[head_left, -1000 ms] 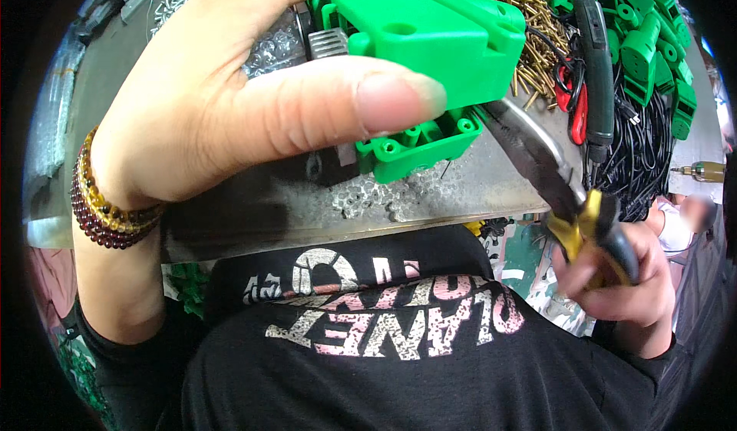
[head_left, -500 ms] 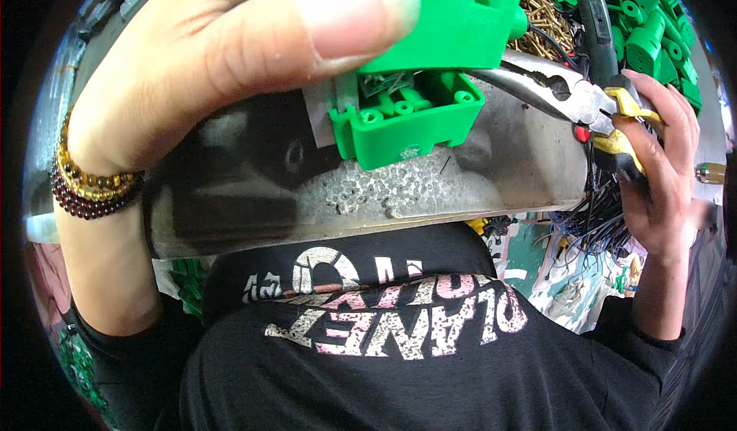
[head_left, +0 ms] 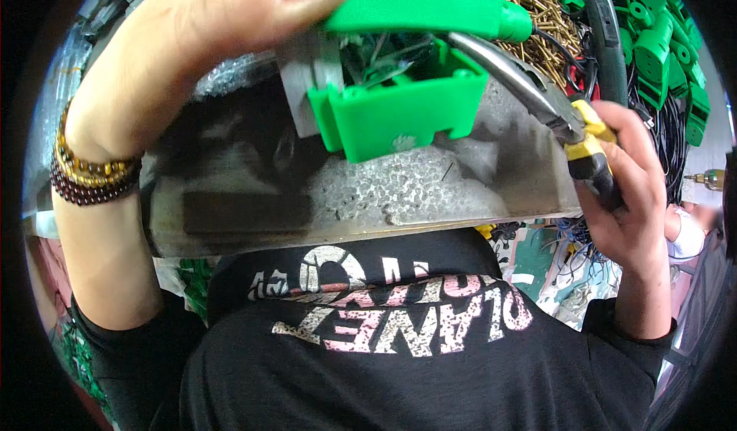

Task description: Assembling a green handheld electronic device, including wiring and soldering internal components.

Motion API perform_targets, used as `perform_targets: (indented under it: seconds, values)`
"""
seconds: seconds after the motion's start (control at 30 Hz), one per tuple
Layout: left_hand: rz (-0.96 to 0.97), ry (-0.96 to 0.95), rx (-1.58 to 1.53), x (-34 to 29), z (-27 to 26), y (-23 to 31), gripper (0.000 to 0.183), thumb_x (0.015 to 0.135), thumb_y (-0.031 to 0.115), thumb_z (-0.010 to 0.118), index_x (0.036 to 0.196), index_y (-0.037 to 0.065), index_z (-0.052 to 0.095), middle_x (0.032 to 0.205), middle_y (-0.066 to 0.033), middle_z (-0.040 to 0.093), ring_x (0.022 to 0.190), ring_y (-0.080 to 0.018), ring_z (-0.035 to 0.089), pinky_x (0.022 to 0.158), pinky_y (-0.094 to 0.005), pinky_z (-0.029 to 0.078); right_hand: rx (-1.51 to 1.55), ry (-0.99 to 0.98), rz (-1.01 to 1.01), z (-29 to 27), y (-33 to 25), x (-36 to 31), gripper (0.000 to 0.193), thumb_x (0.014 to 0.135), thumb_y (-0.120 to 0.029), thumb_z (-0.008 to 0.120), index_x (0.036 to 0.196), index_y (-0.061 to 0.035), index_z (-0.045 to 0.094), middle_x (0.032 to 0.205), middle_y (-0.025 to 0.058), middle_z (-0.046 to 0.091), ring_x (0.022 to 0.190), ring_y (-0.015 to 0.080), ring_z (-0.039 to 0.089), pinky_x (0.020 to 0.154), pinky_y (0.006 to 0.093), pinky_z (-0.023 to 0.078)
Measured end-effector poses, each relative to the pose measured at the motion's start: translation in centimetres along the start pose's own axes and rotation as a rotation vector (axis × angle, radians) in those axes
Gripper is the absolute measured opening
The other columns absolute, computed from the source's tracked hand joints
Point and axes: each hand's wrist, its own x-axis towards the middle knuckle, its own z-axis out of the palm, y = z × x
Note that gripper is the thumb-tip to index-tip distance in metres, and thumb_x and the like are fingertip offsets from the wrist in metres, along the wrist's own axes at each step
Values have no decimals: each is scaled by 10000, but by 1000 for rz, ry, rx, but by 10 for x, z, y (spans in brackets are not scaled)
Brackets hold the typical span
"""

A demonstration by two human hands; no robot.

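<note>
My left hand point(head_left: 207, 39) grips a green plastic housing, its thumb along the upper half point(head_left: 430, 1). Below that half hangs the open lower half point(head_left: 407, 116), with a grey plate-like piece point(head_left: 299, 93) at its left side. Dark and clear parts inside the housing are partly shaded, and I cannot make them out. In my right hand point(head_left: 629, 178), fingers wrapped round yellow-and-black handles, is a pair of pliers point(head_left: 530, 85). Their tips reach the gap between the two halves at the right end; what they touch there is hidden.
A metal work surface point(head_left: 238, 193) lies beneath the housing. Brass-coloured screws point(head_left: 546, 16) are heaped beyond it, beside a black power-tool body point(head_left: 606, 39) and a pile of green plastic parts point(head_left: 660, 55). Black cables point(head_left: 668, 139) hang at the right. Grey parts point(head_left: 115, 5) lie far left.
The housing has shifted up and slightly left with my left hand. My right hand has come left and lower, turning the pliers so that their jaws now show more edge-on.
</note>
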Motion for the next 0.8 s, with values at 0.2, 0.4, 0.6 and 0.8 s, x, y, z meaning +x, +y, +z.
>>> perform_targets:
  seconds: [0.2, 0.4, 0.6, 0.8]
  values:
    - [52, -47, 55, 5, -5, -9, 1018, 835, 823, 468, 1418, -12, 483, 1346, -134, 595, 1250, -223, 553, 1083, -370, 396, -84, 126, 3, 0, 2, -11, 378, 673, 80, 636, 1048, 38, 657, 1146, 234, 594, 995, 379, 625, 873, 409, 509]
    - [99, -70, 144, -9, -14, 3, 1016, 835, 814, 472, 1413, -21, 485, 1335, -146, 599, 1237, -220, 556, 1075, -363, 400, -88, 140, 23, 2, -13, -12, 396, 668, 79, 646, 1060, 25, 656, 1189, 249, 574, 1049, 407, 618, 917, 434, 511]
    - [219, -182, 97, 9, 28, 32, 1020, 794, 761, 526, 1423, -40, 470, 1332, -180, 571, 1242, -258, 547, 1079, -371, 379, -54, 14, 189, -14, -22, -21, 502, 583, 47, 649, 1083, 1, 656, 1255, 227, 562, 1147, 416, 561, 1009, 476, 434]
    - [312, -124, 271, -3, 17, 27, 1070, 779, 819, 530, 1420, -35, 474, 1357, -204, 562, 1268, -304, 543, 1087, -396, 375, -383, -159, 56, -44, -26, 8, 446, 601, 7, 635, 1045, -27, 666, 1301, 177, 564, 1194, 400, 538, 1080, 561, 351]
